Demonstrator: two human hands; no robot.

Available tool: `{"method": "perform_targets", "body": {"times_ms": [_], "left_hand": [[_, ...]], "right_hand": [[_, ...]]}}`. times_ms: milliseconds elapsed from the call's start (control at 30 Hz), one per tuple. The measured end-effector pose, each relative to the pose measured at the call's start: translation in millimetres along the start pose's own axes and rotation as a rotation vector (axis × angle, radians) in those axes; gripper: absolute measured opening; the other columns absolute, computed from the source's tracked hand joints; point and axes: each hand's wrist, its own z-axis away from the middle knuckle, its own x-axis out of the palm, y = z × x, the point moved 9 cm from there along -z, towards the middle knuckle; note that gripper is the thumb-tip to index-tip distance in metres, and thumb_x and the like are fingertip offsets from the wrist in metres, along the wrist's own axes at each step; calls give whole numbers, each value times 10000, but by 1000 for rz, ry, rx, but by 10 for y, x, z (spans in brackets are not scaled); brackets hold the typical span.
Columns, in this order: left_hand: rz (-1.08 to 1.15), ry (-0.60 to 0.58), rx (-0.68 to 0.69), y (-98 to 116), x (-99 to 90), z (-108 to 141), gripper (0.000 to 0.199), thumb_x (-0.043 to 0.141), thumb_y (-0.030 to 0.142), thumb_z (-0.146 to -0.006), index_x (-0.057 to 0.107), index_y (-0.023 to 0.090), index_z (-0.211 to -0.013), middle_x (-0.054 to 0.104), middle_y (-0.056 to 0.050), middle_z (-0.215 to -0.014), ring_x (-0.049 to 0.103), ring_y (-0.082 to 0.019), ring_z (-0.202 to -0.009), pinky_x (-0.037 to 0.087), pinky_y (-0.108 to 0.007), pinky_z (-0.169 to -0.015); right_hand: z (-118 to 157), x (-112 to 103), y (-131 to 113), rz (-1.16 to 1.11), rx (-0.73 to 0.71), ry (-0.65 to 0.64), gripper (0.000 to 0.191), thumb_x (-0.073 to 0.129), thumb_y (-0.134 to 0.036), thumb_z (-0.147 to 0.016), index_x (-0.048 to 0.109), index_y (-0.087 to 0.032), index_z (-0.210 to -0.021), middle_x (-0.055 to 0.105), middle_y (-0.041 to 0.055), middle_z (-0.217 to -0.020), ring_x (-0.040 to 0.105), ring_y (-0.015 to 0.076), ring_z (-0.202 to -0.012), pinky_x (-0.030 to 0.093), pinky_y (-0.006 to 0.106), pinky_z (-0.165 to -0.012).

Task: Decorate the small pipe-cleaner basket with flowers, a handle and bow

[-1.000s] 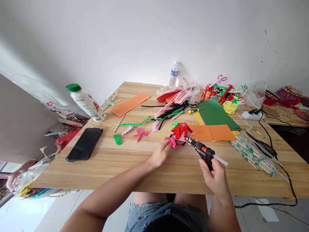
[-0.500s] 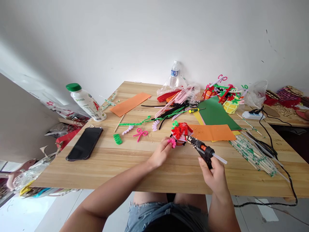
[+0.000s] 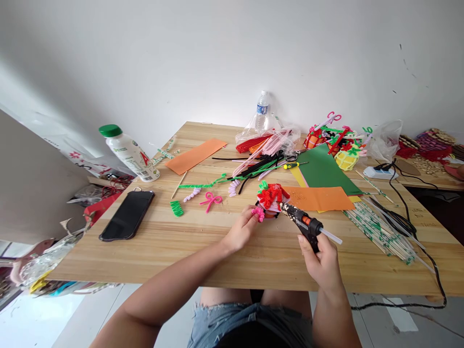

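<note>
Between my hands stands a small pipe-cleaner craft (image 3: 272, 197), red and pink on top with a green tuft and an orange and black lower part. My left hand (image 3: 242, 227) is closed, pinching a pink pipe-cleaner flower (image 3: 258, 214) against its left side. A black hot glue gun (image 3: 303, 224) is gripped in my right hand (image 3: 322, 258), a clear glue stick poking out of its rear. The gun's crusted nozzle reaches the craft's right side; whether it touches cannot be made out. A pink pipe-cleaner bow (image 3: 210, 201) and a green coil (image 3: 177, 208) lie to the left.
A phone (image 3: 126, 215) and a white bottle (image 3: 132, 155) are at the left. Loose pipe cleaners (image 3: 259, 162) spread behind the craft. Orange paper (image 3: 319, 198), green paper (image 3: 330, 169) and wrapped sticks (image 3: 380, 233) lie right. The black cord (image 3: 438, 275) hangs over the table's right front edge.
Almost nothing differs. The glue gun has shifted very slightly to the right and down, while my left hand and the pink flower stay in place.
</note>
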Motion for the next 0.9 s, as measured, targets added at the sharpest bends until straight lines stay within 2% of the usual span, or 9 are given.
{"method": "perform_targets", "body": {"times_ms": [333, 433, 567, 733, 900], "left_hand": [[13, 5, -1, 10, -2, 0, 479, 429, 621, -901, 571, 186, -760, 551, -71, -940, 507, -224, -982, 385, -375, -980], [14, 2, 9, 6, -1, 3, 469, 423, 606, -911, 573, 186, -767, 551, -75, -958, 510, -228, -1005, 389, -375, -985], [-7, -4, 13, -24, 3, 4, 447, 418, 577, -925, 577, 185, -780, 552, -76, -970, 514, -226, -1005, 391, -371, -988], [4, -12, 19, -45, 13, 1, 430, 416, 559, -934, 574, 182, -801, 546, -76, -977, 515, -223, -1008, 388, -373, -989], [1, -11, 28, -40, 13, -2, 433, 413, 557, -937, 569, 181, -789, 548, -74, -965, 516, -222, -1003, 389, -366, -983]], "right_hand": [[19, -16, -23, 47, 25, 18, 181, 553, -326, -903, 633, -164, -899, 585, 5, -579, 528, 141, -452, 480, 269, -442], [25, -28, -77, 61, 0, 26, 170, 547, -316, -907, 633, -171, -892, 635, 33, -627, 602, 171, -523, 523, 287, -498], [52, -45, -167, 114, -66, 59, 186, 553, -294, -907, 646, -166, -1005, 698, 79, -743, 675, 221, -660, 570, 327, -604], [116, -16, -197, 146, -109, 79, 266, 567, -255, -903, 624, -166, -1147, 729, 130, -926, 708, 265, -819, 588, 375, -723], [183, 27, -205, 152, -130, 96, 329, 572, -230, -901, 582, -161, -1222, 718, 160, -1035, 711, 280, -884, 589, 388, -763]]}}
